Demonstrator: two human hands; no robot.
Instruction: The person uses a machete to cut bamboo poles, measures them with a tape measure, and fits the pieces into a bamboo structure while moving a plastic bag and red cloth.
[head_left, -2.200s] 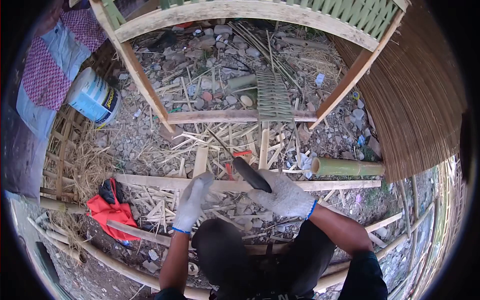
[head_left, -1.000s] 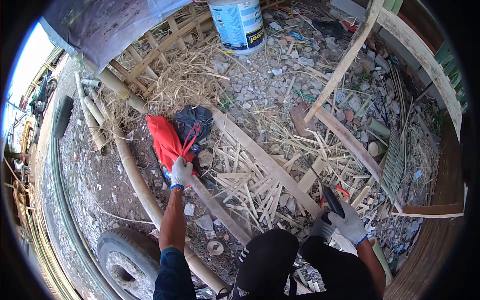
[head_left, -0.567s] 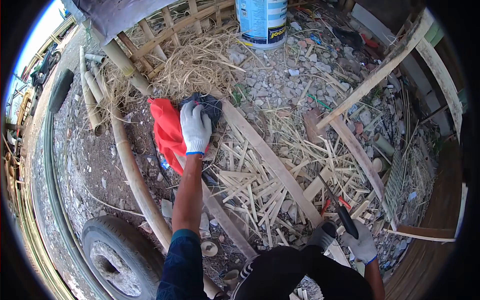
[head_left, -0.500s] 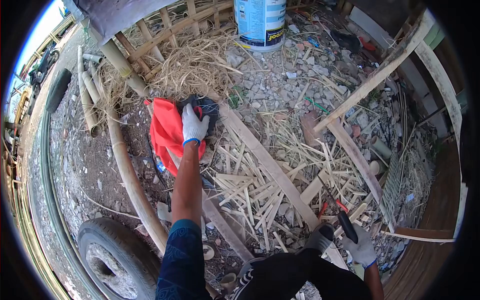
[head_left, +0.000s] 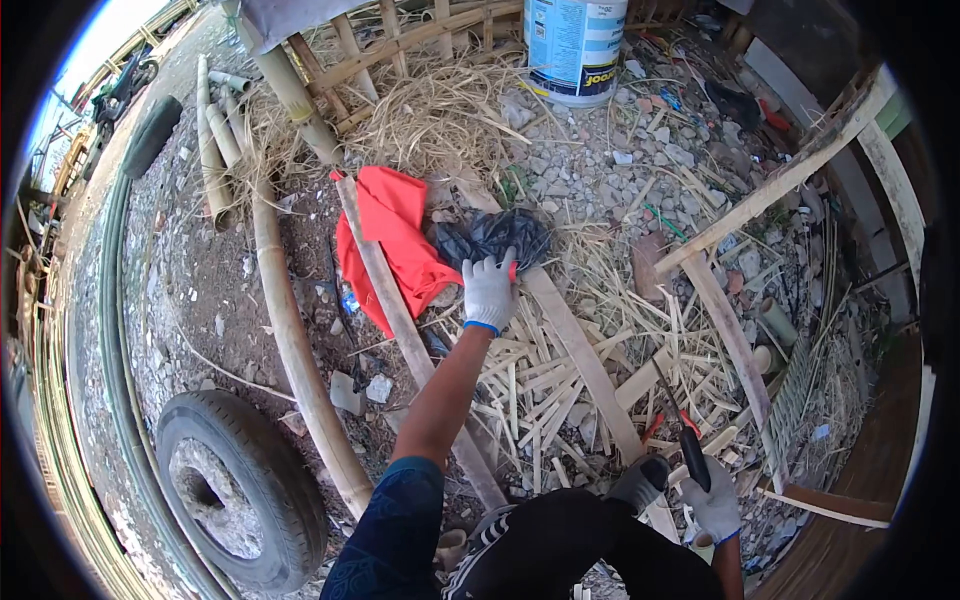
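Note:
My left hand [head_left: 489, 295], in a white knit glove with a blue cuff, reaches forward with its fingers curled on the near edge of a crumpled black plastic bag [head_left: 497, 236]. A small red piece shows beside its fingers. Left of the bag, a red cloth [head_left: 392, 250] lies across a narrow wooden strip [head_left: 384, 283]. Low at the right, my gloved right hand [head_left: 713, 503] is closed round the black handle of a knife [head_left: 692, 452], its thin blade pointing up and away. Red handles [head_left: 652, 427] of something on the ground show beside the knife.
Bamboo slivers [head_left: 540, 380] are scattered around a wooden plank [head_left: 585, 365]. A bamboo pole [head_left: 280, 310] and a concrete-filled tire [head_left: 235, 485] lie at left. A paint bucket [head_left: 575, 60] stands at the back. At right rises a wooden frame [head_left: 775, 190].
My left hand has moved right and nearer, dragging the black bag off the red cloth and over the plank. The view has shifted slightly; my right hand still holds the knife low at right.

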